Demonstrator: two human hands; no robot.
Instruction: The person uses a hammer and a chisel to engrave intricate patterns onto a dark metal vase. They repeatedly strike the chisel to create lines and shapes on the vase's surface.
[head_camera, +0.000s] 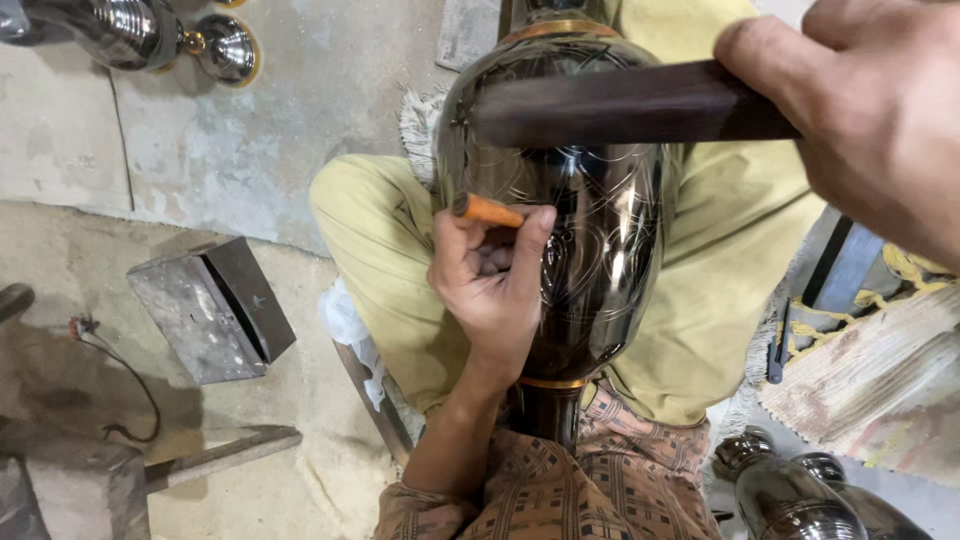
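Both hands grip: left hand (492, 275) pinches the orange chisel (487, 210) against the vase (590, 250); right hand (870, 110) clenches the mallet (620, 105). Keep taps light.

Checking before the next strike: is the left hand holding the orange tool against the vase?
Yes, the left hand grips the orange tool with its tip set against the dark engraved vase.

Lighting: soft, even daylight, moderately bright, no hard shadows. Glare: white streaks on the dark polished vase (590, 230) and on the metal vessels (150, 35) at top left. Focus: centre sharp; right hand (880, 110) and its dark wooden mallet (620, 105) motion-blurred. Distortion: wide-angle stretch at edges.
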